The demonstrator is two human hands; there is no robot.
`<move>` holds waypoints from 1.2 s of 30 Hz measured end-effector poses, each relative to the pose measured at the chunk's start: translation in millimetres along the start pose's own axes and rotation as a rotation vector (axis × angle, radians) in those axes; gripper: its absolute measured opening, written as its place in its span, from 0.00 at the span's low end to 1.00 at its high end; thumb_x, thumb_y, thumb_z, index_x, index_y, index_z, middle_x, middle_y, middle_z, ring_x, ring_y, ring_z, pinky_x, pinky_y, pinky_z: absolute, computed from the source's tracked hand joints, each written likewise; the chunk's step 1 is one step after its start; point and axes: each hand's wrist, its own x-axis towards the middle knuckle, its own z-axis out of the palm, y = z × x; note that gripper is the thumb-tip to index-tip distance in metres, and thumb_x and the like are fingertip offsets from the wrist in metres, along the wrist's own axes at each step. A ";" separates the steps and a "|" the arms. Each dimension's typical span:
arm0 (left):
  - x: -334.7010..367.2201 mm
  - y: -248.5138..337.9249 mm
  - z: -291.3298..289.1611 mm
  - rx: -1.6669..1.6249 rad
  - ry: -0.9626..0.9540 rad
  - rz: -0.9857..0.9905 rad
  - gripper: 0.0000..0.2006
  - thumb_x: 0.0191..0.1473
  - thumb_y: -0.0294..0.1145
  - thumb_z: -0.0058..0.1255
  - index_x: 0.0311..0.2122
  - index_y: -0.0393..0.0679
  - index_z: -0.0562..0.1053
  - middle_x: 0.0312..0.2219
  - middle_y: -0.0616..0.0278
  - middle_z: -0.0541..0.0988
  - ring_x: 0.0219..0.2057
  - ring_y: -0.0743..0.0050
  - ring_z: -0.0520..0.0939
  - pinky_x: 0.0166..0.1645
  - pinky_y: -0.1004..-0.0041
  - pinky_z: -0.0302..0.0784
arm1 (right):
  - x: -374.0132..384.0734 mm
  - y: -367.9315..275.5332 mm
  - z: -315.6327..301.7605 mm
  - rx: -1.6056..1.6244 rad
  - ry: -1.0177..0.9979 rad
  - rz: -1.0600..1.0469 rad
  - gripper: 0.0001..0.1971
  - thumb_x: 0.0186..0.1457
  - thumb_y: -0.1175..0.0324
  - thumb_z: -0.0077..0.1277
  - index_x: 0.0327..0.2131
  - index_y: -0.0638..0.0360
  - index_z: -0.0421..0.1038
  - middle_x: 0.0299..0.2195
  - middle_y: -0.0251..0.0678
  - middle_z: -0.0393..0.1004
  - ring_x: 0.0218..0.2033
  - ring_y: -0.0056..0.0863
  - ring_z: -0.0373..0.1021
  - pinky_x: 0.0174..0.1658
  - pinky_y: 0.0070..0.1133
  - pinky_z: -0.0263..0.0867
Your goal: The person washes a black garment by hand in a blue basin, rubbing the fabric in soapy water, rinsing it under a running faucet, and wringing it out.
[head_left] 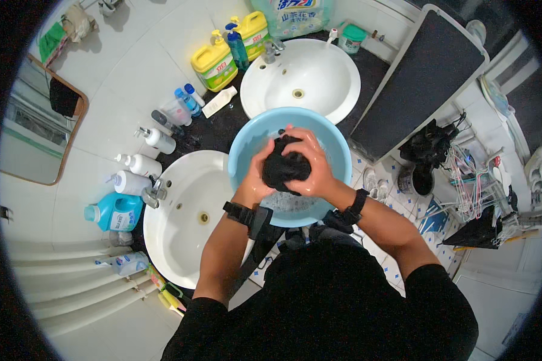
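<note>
A wet black cloth (286, 165), bunched into a ball, is squeezed between my two hands over a light blue basin (341, 144). My left hand (256, 176) wraps its left side. Curled over its top and right side is my right hand (312, 162). Both hands look wet, and each wrist wears a black strap. Below them, soapy water (292, 201) with white suds shows in the basin. What kind of garment the cloth is, I cannot tell from the bundle.
White sinks stand left (168, 240) and behind (337, 72) the basin. Along the wall are yellow jugs (217, 67), pump bottles (159, 141) and a blue detergent jug (117, 212). A dark panel (424, 78) rises at right, near hangers (467, 180), a bucket (414, 179) and white shoes (376, 185).
</note>
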 end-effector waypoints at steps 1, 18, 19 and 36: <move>-3.8 3.6 6.2 0.049 -0.039 -0.021 0.23 0.56 0.42 0.44 0.55 0.45 0.61 0.49 0.59 0.68 0.49 0.66 0.72 0.52 0.65 0.70 | 2.3 1.5 -3.8 -0.023 -0.056 -0.088 0.27 0.23 0.68 0.60 0.36 0.55 0.68 0.47 0.45 0.62 0.51 0.50 0.58 0.55 0.40 0.52; 61.7 -1.1 -22.5 0.417 0.552 0.549 0.15 0.52 0.35 0.42 0.40 0.37 0.73 0.35 0.54 0.77 0.35 0.60 0.78 0.44 0.70 0.71 | 33.3 30.7 43.6 0.902 0.925 0.763 0.15 0.49 0.60 0.51 0.37 0.62 0.69 0.30 0.31 0.70 0.28 0.24 0.68 0.33 0.22 0.65; 62.5 -2.4 -19.2 0.607 0.592 0.648 0.15 0.51 0.33 0.42 0.41 0.36 0.72 0.34 0.51 0.78 0.35 0.58 0.78 0.44 0.71 0.70 | 28.4 43.4 44.2 1.001 0.945 0.800 0.15 0.49 0.59 0.51 0.37 0.60 0.69 0.30 0.31 0.70 0.28 0.25 0.69 0.34 0.23 0.66; -17.5 22.6 -90.7 2.038 1.269 0.499 0.26 0.42 0.44 0.50 0.46 0.40 0.69 0.51 0.46 0.64 0.56 0.45 0.56 0.57 0.51 0.46 | -23.5 51.3 8.1 1.289 0.742 1.121 0.23 0.51 0.51 0.35 0.41 0.59 0.66 0.41 0.41 0.71 0.43 0.41 0.67 0.49 0.37 0.62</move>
